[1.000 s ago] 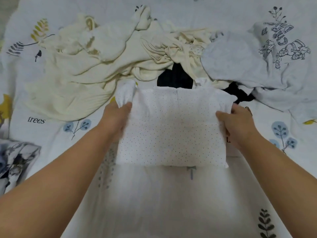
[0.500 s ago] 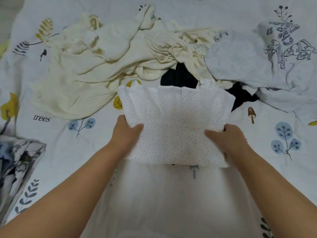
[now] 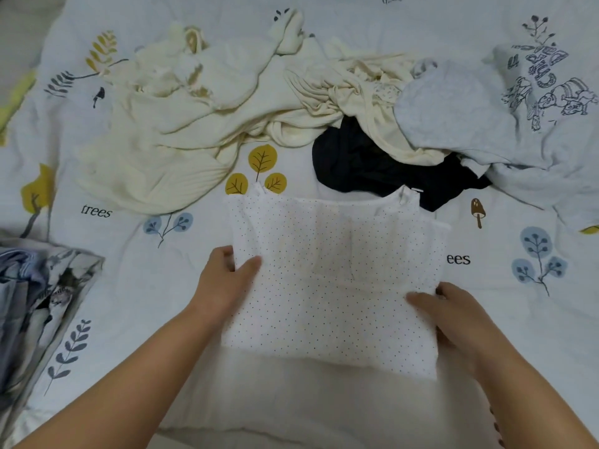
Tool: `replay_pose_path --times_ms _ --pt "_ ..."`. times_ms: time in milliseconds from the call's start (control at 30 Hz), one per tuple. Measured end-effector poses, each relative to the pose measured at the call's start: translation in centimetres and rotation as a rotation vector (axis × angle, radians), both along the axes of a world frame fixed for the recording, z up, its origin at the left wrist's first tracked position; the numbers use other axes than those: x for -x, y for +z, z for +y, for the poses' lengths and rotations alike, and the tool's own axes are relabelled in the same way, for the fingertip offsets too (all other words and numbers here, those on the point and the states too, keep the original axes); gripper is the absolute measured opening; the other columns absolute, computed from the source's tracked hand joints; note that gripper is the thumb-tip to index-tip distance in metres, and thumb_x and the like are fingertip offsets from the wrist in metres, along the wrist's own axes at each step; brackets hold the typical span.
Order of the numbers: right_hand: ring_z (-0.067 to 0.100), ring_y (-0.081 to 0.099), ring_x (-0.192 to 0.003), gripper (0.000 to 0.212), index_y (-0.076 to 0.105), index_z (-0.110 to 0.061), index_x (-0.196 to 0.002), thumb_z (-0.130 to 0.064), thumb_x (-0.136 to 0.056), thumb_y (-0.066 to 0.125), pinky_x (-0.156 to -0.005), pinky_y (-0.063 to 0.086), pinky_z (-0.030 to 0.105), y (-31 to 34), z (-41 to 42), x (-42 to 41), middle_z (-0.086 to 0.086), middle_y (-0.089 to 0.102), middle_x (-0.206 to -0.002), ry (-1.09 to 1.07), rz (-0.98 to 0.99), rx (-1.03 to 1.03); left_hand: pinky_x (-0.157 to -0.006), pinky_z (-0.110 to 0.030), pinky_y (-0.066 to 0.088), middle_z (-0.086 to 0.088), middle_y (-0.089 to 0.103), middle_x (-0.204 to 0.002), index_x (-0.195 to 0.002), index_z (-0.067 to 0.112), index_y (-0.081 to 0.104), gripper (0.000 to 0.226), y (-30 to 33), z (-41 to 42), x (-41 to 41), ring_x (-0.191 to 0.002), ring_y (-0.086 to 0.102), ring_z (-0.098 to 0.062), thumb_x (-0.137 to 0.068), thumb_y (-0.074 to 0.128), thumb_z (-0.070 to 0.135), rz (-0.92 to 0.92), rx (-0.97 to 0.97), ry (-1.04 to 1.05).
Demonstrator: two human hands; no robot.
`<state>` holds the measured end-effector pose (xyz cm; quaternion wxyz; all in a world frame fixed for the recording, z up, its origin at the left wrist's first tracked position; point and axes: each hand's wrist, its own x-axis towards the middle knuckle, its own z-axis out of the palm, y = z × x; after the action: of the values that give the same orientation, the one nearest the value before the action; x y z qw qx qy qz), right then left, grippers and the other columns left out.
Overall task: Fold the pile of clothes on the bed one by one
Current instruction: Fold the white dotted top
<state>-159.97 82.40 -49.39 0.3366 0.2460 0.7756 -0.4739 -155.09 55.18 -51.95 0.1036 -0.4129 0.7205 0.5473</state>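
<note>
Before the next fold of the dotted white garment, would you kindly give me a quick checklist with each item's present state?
1. Left hand pinches the dotted garment at its left edge: ok.
2. Right hand grips its right edge: ok.
3. Garment clear of the black garment behind it: not ok, the collar edge overlaps it.
4. Top layer flat: cannot tell, faint creases show.
5. Bare bedsheet beside it for setting down: ok.

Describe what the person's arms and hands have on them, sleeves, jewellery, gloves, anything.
Nothing worn shows. Both forearms are bare up to the frame's edge, with no sleeve in view. The left hand and right hand wear no gloves, and no watch, bracelet or ring can be seen.
</note>
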Motion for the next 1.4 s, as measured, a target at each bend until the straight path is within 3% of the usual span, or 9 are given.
replay_pose_path --times_ms 167,300,367,667,800,933,1100,1300,1400 --pt "0.04 0.066 -0.085 0.016 0.059 0.001 -0.098 -0.002 -0.082 0.061 -0.079 0.053 0.055 2.9 -2.2 0.6 0.019 0.068 -0.091 -0.018 0.18 0.001 -0.095 -0.047 0.048 0.0 0.059 -0.12 -0.12 0.03 0.041 0.035 0.3 -0.1 0.2 -0.106 0.06 -0.023 -0.09 0.055 0.021 0.081 0.002 -0.052" --pt "0.03 0.064 -0.068 0.011 0.056 -0.008 -0.087 -0.005 -0.079 0.061 -0.057 0.054 0.032 4.8 -6.6 0.2 0.013 0.065 -0.079 0.177 0.454 -0.107 -0.107 -0.035 0.036 0.011 0.041 -0.142 -0.141 0.048 0.017 0.063 0.8 -0.5 -0.1 -0.126 0.044 -0.013 -0.094 0.051 0.025 0.147 -0.073 -0.145" --pt "0.021 0.06 -0.06 0.017 0.054 -0.017 -0.091 -0.006 -0.08 0.059 -0.048 0.047 0.02 5.3 -9.6 -0.5 0.003 0.062 -0.075 0.269 0.534 -0.14 -0.103 -0.026 0.036 0.013 0.045 -0.137 -0.136 0.039 0.038 0.042 1.3 -0.8 -0.2 -0.125 0.043 -0.008 -0.097 0.045 0.025 0.182 -0.073 -0.163" --pt "0.012 0.052 -0.111 0.039 0.048 -0.023 -0.133 -0.025 -0.094 0.049 -0.098 0.042 0.026 2.6 -16.9 -5.7 -0.004 0.054 -0.123 0.78 0.488 0.037 -0.092 -0.036 0.048 -0.003 0.072 -0.099 -0.096 0.021 0.067 0.057 1.9 -2.8 0.5 -0.096 0.066 -0.021 -0.086 0.035 0.066 -0.018 -0.357 0.024" --pt "0.008 0.038 -0.122 0.039 0.049 -0.019 -0.132 -0.014 -0.094 0.044 -0.092 0.027 0.011 1.1 -14.9 -5.3 -0.005 0.047 -0.13 0.598 0.662 -0.163 -0.076 -0.035 0.055 -0.006 0.07 -0.096 -0.095 0.016 0.062 0.025 1.8 -2.4 1.6 -0.085 0.067 -0.023 -0.085 0.063 0.039 0.003 -0.137 -0.077" --pt "0.021 0.004 -0.143 0.056 0.019 -0.019 -0.149 -0.026 -0.097 0.038 -0.115 0.01 0.029 -1.7 -14.0 -5.1 0.009 0.007 -0.156 0.585 0.629 -0.337 -0.074 -0.025 0.054 -0.004 0.069 -0.104 -0.115 0.011 0.059 0.035 1.6 -2.2 2.3 -0.095 0.066 -0.02 -0.091 0.054 0.036 0.131 -0.15 -0.037" --pt "0.022 -0.035 -0.134 0.076 -0.028 -0.028 -0.138 -0.063 -0.077 0.002 -0.114 -0.011 0.043 -5.0 -13.9 -6.5 0.005 -0.044 -0.141 0.875 0.515 -0.436 -0.088 -0.027 0.038 0.004 0.045 -0.127 -0.139 0.016 0.025 0.072 0.8 -1.1 2.1 -0.111 0.045 -0.014 -0.083 0.064 0.039 0.124 0.035 -0.159" --pt "0.021 0.028 -0.132 0.063 0.016 -0.03 -0.148 -0.028 -0.094 0.048 -0.109 0.027 0.034 -3.5 -13.1 -3.9 0.003 0.019 -0.149 0.441 0.508 -0.161 -0.094 -0.03 0.045 0.012 0.049 -0.131 -0.14 0.03 0.026 0.078 0.5 -2.8 0.5 -0.116 0.051 -0.011 -0.078 0.073 0.025 0.176 -0.011 -0.288" --pt "0.016 0.031 -0.132 0.068 0.019 -0.031 -0.147 -0.024 -0.09 0.055 -0.107 0.027 0.032 -3.3 -13.3 -3.1 -0.002 0.029 -0.146 0.349 0.406 -0.033 -0.098 -0.032 0.045 0.016 0.049 -0.132 -0.14 0.037 0.029 0.081 0.6 -2.6 -0.2 -0.119 0.05 -0.007 -0.076 0.073 0.013 0.209 -0.063 -0.338"
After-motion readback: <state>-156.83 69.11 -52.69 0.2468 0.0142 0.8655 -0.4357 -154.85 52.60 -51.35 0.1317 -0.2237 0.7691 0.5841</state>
